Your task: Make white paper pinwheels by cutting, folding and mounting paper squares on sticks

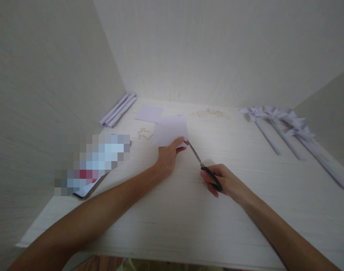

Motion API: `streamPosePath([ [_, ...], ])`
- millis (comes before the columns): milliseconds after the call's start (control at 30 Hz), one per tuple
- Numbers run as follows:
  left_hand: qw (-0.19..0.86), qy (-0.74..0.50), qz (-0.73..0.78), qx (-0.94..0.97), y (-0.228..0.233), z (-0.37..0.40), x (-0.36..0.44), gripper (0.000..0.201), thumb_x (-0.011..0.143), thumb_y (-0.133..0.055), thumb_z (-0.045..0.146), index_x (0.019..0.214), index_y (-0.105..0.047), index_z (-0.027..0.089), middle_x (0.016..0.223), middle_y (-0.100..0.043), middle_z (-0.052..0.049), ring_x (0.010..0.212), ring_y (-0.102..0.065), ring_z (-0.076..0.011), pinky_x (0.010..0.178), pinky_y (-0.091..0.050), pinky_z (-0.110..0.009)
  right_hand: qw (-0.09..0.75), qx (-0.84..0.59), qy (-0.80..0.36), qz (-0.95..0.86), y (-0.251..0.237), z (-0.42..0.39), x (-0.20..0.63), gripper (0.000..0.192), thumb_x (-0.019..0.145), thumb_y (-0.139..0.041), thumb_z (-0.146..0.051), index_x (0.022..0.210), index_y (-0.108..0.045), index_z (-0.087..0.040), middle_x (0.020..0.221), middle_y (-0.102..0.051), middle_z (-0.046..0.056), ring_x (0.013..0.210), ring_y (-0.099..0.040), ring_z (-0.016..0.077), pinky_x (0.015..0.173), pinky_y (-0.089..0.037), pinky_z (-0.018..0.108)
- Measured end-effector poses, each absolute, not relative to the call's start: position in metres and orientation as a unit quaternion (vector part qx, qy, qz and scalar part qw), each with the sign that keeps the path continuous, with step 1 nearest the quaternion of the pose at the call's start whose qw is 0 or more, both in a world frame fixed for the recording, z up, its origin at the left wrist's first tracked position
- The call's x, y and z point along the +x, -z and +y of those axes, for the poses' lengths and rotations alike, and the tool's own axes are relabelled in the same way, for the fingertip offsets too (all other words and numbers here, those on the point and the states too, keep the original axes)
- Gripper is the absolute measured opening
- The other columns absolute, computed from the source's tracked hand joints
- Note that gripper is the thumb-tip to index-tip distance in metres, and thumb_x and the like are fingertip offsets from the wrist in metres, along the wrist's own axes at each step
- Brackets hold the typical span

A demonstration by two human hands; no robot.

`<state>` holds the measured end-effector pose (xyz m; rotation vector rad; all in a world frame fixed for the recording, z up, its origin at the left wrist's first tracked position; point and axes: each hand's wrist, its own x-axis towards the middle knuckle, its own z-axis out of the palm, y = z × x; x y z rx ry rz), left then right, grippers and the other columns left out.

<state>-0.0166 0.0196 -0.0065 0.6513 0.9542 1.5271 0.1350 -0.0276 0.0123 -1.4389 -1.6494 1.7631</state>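
Observation:
My left hand [168, 155] pinches the lower right corner of a pale lilac paper sheet [169, 130], held just above the white tabletop [189, 210]. My right hand [224, 182] grips the black handles of a pair of scissors [203, 165]. The thin blades point up and left, and their tips meet the paper's lower right corner beside my left thumb.
Another lilac sheet [149, 113] lies flat behind. Rolled paper tubes [118, 109] rest at the back left, paper pinwheels on rolled sticks [285, 126] at the right. Small wooden bits [143, 132] and a scattered pile [210, 112] lie nearby. A blurred device [94, 165] sits at the left. Walls enclose three sides.

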Motion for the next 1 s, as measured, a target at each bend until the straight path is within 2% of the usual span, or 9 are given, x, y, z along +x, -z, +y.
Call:
streamPosePath([
  [367,0.577,-0.651,0.412,0.272,0.005,0.020,-0.017,0.007,0.061,-0.059,0.017,0.066,-0.057,0.015,0.062,-0.059,0.002,0.055,-0.055,-0.0084,0.045,-0.044,-0.016,0.161,-0.499,-0.608,-0.596,-0.010,-0.027,0.137,0.049,0.071,-0.047,-0.056,0.043,-0.040,-0.017,0.033,-0.042,-0.003,0.031,-0.028,0.0036,0.034,-0.017,0.021],
  [1000,0.546,-0.660,0.438,0.273,0.009,0.021,-0.013,0.009,0.059,-0.061,0.021,0.066,-0.057,0.016,0.065,-0.059,0.001,0.058,-0.056,-0.0095,0.048,-0.043,-0.018,0.170,-0.513,-0.566,-0.623,-0.004,-0.028,0.134,0.044,0.072,-0.050,-0.050,0.045,-0.042,-0.017,0.035,-0.044,-0.003,0.033,-0.034,0.0056,0.036,-0.022,0.021],
])
